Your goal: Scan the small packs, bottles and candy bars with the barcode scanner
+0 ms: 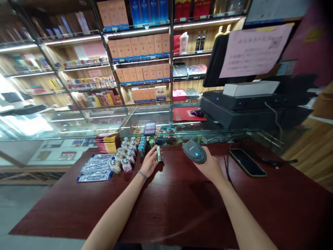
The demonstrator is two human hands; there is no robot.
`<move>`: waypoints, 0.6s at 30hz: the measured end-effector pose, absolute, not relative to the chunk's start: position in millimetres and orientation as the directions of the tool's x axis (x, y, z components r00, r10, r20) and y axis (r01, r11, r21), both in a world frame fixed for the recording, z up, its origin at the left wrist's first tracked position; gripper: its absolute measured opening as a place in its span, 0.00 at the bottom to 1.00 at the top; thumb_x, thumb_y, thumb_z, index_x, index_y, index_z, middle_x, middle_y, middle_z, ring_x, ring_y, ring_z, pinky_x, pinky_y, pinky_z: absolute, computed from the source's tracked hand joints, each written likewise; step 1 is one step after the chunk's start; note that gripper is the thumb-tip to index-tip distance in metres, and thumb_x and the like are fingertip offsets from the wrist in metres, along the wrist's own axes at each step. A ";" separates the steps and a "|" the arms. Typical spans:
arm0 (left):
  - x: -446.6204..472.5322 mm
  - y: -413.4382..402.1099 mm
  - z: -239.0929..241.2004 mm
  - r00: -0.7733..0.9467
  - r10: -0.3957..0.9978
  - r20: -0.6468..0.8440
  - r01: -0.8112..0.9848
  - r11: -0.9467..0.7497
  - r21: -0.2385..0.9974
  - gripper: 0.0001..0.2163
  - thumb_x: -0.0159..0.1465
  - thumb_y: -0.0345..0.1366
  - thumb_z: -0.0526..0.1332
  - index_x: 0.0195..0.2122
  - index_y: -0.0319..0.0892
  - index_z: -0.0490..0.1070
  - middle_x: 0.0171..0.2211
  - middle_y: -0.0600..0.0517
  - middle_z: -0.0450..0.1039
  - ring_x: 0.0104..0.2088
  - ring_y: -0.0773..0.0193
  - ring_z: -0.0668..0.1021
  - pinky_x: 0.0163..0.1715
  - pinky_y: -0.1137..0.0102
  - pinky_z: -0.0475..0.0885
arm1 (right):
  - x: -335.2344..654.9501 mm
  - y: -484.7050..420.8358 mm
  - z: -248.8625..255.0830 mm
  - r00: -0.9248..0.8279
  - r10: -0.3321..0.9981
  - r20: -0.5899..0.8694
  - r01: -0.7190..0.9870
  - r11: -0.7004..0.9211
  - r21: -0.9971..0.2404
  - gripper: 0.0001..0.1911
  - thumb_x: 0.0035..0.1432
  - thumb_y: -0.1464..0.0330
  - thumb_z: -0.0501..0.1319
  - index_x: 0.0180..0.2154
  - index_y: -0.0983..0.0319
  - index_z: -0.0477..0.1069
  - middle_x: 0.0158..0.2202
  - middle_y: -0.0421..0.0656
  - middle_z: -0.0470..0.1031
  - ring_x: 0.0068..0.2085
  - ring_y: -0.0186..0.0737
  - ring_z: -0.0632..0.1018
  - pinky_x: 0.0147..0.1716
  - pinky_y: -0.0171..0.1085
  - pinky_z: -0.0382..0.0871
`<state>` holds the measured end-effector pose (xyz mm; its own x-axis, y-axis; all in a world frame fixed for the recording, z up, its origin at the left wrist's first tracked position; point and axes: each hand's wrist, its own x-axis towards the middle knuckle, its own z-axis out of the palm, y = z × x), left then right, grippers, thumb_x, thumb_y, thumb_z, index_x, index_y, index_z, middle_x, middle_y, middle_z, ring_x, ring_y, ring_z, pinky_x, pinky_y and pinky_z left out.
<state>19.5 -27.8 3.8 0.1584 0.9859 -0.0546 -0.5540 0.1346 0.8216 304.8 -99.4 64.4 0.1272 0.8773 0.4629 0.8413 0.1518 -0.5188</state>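
My left hand (149, 163) is closed on a small green-and-white pack (158, 153), just above the dark red tabletop (166, 215). The pack's exact kind is too small to make out. In my right hand (210, 166) is a grey barcode scanner (194, 151) with a blue light on top, its head pointing left toward the pack. Left of my left hand stand small teal packs (142, 146) in a row and several lidded jars (126, 165). Beyond those lie blue-and-white sachets (96, 168) and a stack of red-and-yellow packets (107, 142).
A phone (248, 162) and a cable lie right of my right hand. Behind the table runs a glass display counter (125, 121), with a mouse (197, 113) on a red mat and a black register (234, 107) on top. Shelves of boxed goods (140, 47) line the wall.
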 end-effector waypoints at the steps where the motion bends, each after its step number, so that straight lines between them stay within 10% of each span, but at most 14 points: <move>1: 13.3 -28.7 2.5 0.153 0.986 -0.063 -0.565 0.140 0.813 0.22 0.62 0.38 0.70 0.58 0.46 0.72 0.53 0.46 0.77 0.48 0.61 0.80 0.49 0.64 0.77 | 296.6 -101.5 63.9 0.067 0.888 0.454 0.852 0.186 -0.489 0.25 0.54 0.59 0.64 0.53 0.54 0.65 0.32 0.42 0.83 0.34 0.55 0.85 0.28 0.38 0.68; 8: 0.1 -26.2 -3.0 0.079 0.995 -0.068 -0.600 0.102 0.793 0.19 0.63 0.38 0.69 0.55 0.45 0.74 0.53 0.46 0.77 0.48 0.60 0.81 0.52 0.60 0.77 | 254.9 -115.1 59.6 -0.425 0.851 0.308 0.836 0.499 -0.226 0.31 0.50 0.69 0.64 0.56 0.55 0.59 0.37 0.41 0.84 0.34 0.52 0.85 0.28 0.36 0.63; 18: -0.8 -20.8 -7.0 0.053 0.996 -0.074 -0.622 0.091 0.778 0.18 0.64 0.39 0.68 0.54 0.46 0.74 0.51 0.46 0.77 0.48 0.60 0.81 0.52 0.59 0.75 | 255.6 -117.0 62.9 -0.484 0.831 0.274 0.834 0.533 -0.144 0.18 0.50 0.70 0.63 0.44 0.56 0.64 0.33 0.40 0.84 0.34 0.52 0.85 0.26 0.37 0.57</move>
